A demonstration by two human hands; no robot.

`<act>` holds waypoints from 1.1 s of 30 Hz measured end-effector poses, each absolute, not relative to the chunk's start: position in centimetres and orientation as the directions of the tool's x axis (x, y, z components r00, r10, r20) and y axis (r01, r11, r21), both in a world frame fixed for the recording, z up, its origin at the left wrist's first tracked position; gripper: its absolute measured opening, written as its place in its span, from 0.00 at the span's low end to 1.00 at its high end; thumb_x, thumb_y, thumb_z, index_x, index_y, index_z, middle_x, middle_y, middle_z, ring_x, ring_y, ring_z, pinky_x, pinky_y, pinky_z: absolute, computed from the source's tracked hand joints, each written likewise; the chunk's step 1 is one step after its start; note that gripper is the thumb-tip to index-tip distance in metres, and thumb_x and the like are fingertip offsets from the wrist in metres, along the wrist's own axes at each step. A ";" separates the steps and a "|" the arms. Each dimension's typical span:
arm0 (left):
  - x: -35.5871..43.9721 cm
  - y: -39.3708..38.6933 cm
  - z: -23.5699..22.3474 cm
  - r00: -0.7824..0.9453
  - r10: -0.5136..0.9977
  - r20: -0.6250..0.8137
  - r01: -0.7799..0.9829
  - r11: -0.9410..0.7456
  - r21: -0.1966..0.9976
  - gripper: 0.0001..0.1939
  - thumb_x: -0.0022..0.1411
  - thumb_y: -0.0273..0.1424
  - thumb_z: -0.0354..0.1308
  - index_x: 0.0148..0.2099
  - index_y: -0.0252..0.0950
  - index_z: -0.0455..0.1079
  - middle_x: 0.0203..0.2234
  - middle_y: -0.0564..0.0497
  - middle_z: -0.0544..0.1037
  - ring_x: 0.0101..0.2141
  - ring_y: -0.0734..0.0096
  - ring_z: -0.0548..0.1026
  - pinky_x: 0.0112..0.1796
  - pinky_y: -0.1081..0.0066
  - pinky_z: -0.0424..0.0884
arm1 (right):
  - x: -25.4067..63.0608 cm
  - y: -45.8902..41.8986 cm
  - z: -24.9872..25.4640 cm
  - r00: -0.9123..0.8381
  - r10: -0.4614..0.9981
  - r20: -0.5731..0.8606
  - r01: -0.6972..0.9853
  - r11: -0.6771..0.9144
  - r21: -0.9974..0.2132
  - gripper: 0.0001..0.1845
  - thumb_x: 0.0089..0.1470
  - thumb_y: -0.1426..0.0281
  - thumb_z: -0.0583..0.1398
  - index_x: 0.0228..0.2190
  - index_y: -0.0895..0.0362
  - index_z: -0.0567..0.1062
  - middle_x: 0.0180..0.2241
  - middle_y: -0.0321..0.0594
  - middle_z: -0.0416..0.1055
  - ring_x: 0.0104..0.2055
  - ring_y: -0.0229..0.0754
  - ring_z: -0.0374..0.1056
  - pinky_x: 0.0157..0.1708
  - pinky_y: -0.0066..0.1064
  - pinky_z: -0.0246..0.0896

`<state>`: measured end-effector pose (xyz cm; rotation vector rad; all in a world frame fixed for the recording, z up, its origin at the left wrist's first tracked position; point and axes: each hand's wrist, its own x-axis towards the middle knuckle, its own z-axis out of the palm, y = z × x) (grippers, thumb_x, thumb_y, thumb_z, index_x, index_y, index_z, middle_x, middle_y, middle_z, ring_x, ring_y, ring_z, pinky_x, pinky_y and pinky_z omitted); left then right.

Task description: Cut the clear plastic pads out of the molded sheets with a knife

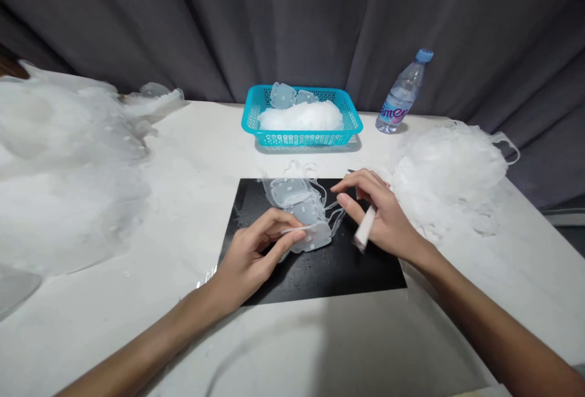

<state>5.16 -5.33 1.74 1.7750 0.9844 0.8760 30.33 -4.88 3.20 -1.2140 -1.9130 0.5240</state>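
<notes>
A strip of translucent plastic pieces [301, 211] with thin trailing edges lies on a black mat [320, 269] at the table's middle. My left hand [256, 257] pinches the near end of that strip, fingers closed on it. My right hand [384, 214] rests just right of the strip, holding a small white-handled tool [364, 232] in its palm while its thumb and forefinger reach toward the plastic.
A turquoise basket [351, 119] with cut plastic pieces stands behind the mat. A water bottle [402, 95] stands at the back right. Heaps of thin plastic scrap lie on the right [448, 171] and the left [64, 183]. A dark curtain hangs behind.
</notes>
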 end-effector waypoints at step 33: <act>4.9 -5.7 2.2 0.370 0.912 0.174 0.202 -0.262 0.943 0.04 0.69 0.34 0.63 0.44 0.40 0.77 0.28 0.57 0.82 0.27 0.79 0.76 0.28 0.81 0.69 | 28.5 -6.5 2.3 -0.337 0.863 0.376 0.357 0.487 -0.797 0.03 0.65 0.71 0.63 0.40 0.53 0.78 0.34 0.35 0.74 0.33 0.37 0.65 0.35 0.31 0.62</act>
